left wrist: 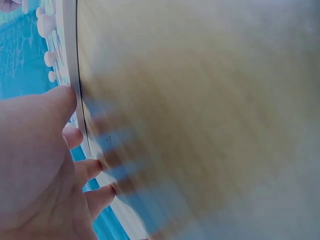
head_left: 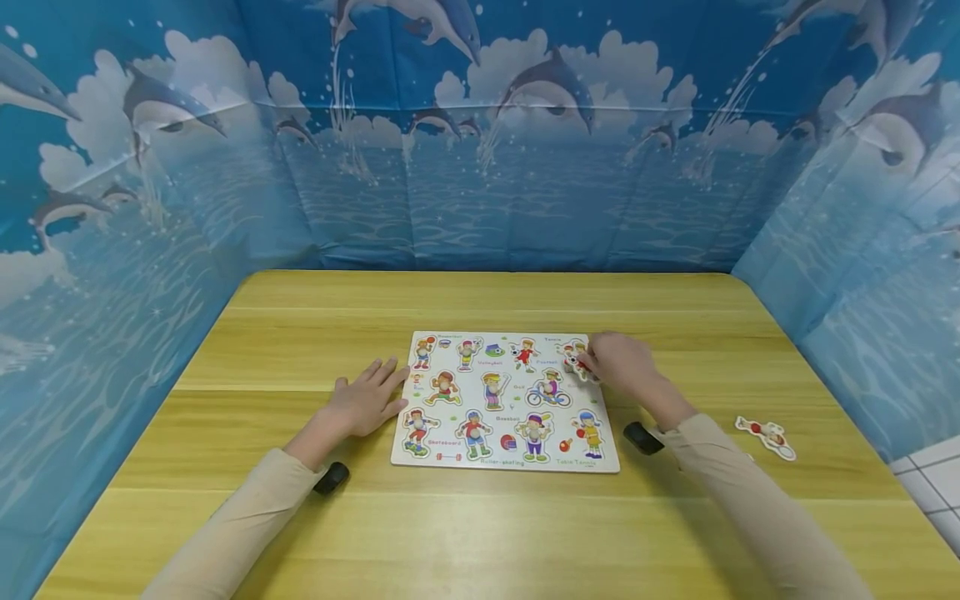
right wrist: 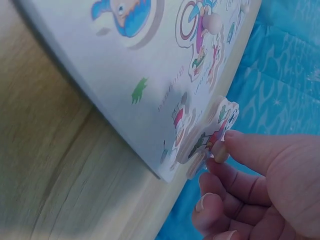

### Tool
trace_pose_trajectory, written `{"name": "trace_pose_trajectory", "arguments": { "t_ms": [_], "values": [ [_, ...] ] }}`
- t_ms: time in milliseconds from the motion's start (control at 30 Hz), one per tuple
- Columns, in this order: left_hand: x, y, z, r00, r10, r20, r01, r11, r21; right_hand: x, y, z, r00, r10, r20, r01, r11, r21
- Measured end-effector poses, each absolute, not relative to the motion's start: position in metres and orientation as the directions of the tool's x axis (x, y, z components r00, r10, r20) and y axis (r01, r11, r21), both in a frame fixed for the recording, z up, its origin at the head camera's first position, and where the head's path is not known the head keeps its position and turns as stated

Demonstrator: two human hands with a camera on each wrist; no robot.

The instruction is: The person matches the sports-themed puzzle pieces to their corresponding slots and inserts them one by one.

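Note:
A white wooden knob puzzle board lies on the table, with sports figures filling most of its spaces. My right hand is over the board's upper right corner. Its thumb and index finger pinch the round knob of a puzzle piece showing a player and a football. The piece is tilted close over the printed space there, partly covering it. On the other side, my left hand rests with spread fingers, fingertips right at the board's left edge. In the left wrist view its thumb touches the board's side.
To the right of the board, a loose puzzle piece with a racket lies on the wooden table. A sliver of something white shows beside my right sleeve. Behind the table hangs a blue dolphin-print curtain.

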State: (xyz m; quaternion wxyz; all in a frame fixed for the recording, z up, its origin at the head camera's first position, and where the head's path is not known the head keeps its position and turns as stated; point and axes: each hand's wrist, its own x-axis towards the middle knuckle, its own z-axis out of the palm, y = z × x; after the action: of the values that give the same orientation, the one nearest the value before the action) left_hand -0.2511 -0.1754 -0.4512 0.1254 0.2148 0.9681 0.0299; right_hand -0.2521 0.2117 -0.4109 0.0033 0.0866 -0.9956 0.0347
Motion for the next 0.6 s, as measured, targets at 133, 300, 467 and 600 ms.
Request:
{"name": "trace_pose_trajectory", "arguments": {
  "t_ms": [133, 300, 467, 600],
  "values": [
    [-0.251, -0.175, -0.451, -0.879, 0.414, -0.235, 0.4, 0.91, 0.106, -0.257, 0.208, -0.413, -0.986, -0.168, 0.02, -0.169, 0.983, -0.068],
    [-0.251, -0.174, -0.449, -0.878, 0.413, -0.242, 0.398, 0.911, 0.109, -0.263, 0.202, -0.413, -0.986, -0.169, -0.001, -0.169, 0.984, -0.064],
    [-0.25, -0.174, -0.448, -0.878, 0.41, -0.246, 0.395, 0.912, 0.111, -0.268, 0.196, -0.412, -0.986, -0.16, -0.043, -0.156, 0.984, -0.082],
    [-0.25, -0.174, -0.448, -0.878, 0.414, -0.239, 0.399, 0.91, 0.113, -0.273, 0.191, -0.413, -0.986, -0.151, -0.068, -0.147, 0.987, -0.067]
  ]
}}
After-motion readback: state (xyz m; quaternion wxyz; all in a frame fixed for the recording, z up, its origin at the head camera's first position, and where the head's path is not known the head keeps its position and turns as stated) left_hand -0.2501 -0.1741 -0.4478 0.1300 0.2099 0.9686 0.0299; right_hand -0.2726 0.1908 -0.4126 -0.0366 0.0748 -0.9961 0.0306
